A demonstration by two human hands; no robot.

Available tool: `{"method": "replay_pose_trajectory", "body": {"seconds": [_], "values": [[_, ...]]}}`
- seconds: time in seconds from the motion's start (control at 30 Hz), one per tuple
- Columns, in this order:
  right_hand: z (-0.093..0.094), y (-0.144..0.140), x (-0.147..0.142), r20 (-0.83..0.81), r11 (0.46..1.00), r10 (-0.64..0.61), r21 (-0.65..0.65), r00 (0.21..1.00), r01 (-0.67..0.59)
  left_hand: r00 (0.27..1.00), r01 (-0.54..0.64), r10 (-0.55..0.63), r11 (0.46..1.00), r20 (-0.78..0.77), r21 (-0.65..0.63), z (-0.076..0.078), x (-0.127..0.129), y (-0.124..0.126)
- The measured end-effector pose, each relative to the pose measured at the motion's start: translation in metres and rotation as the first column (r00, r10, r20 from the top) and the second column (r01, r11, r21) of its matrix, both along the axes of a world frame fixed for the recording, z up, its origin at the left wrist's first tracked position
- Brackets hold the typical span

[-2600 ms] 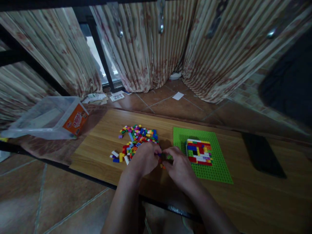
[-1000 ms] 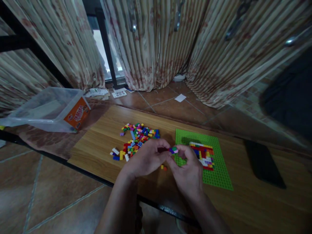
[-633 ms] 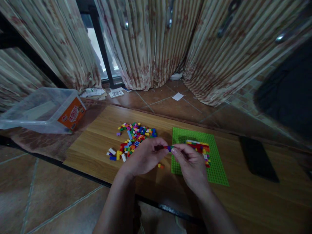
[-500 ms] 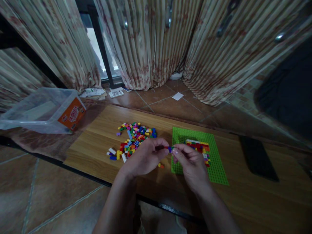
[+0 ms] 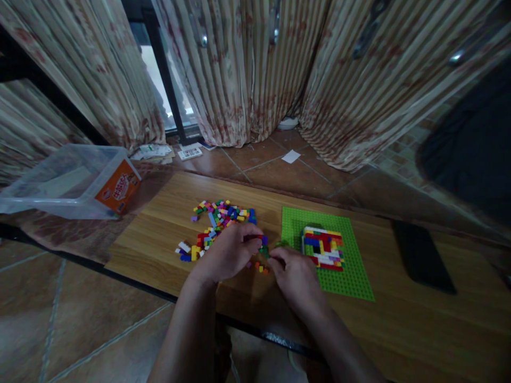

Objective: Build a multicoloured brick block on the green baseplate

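My left hand (image 5: pixel 233 252) is closed in a pinch, with a small blue-purple toy brick (image 5: pixel 264 240) at its fingertips. It hovers at the right edge of a loose pile of toy bricks (image 5: pixel 217 218). My right hand (image 5: pixel 297 274) is closed too, its thumb and forefinger together just right of a green brick (image 5: pixel 264 250); whatever they grip is hidden. Below the hands, a few small orange and yellow bricks (image 5: pixel 261 269) lie on the wooden table. On the green baseplate (image 5: pixel 357 276) stands a multicoloured brick build (image 5: pixel 329 247) with a small dark opening.
A dark flat slab (image 5: pixel 423 258) lies right of the baseplate. Beyond the left end of the wooden table (image 5: pixel 147 223) stands a clear plastic bin (image 5: pixel 72 181) with an orange label. Striped curtains (image 5: pixel 247 69) hang behind, with papers (image 5: pixel 290 156) on the floor.
Both hands have come apart and shifted left, off the baseplate's edge toward the pile. The brick build is now uncovered, and more small bricks show below the hands.
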State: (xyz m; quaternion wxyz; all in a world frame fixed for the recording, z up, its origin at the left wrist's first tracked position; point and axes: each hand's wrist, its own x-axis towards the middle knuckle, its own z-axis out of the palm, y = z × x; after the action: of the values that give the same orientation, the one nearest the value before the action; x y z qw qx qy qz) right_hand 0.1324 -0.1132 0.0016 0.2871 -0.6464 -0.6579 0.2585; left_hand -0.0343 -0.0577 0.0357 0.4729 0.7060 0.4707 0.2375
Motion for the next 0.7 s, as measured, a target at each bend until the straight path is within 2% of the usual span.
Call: {"method": "replay_pose_trajectory", "body": {"seconds": [0.07, 0.17, 0.3, 0.5, 0.7], "values": [[0.002, -0.001, -0.002, -0.010, 1.000, 0.002, -0.001, 1.000, -0.002, 1.000, 0.002, -0.002, 1.000, 0.007, -0.029, -0.001, 0.000, -0.001], [0.007, -0.001, -0.001, -0.238, 0.999, -0.049, 0.005, 0.970, 0.052, 0.999, 0.023, -0.021, 0.998, 0.033, -0.063, -0.001, 0.003, -0.002], [0.012, 0.002, -0.001, -0.564, 0.993, -0.119, -0.057, 0.817, 0.105, 0.991, 0.087, -0.073, 0.988, 0.114, -0.125, 0.002, 0.007, -0.003], [0.013, 0.004, 0.002, -0.715, 0.993, -0.119, -0.105, 0.689, 0.063, 0.973, 0.121, -0.087, 0.981, 0.215, -0.151, 0.010, 0.012, -0.007], [0.017, 0.002, 0.002, -0.839, 0.982, -0.180, -0.184, 0.514, 0.044, 0.962, 0.116, -0.058, 0.972, 0.268, -0.206, 0.020, 0.013, -0.010]]}}
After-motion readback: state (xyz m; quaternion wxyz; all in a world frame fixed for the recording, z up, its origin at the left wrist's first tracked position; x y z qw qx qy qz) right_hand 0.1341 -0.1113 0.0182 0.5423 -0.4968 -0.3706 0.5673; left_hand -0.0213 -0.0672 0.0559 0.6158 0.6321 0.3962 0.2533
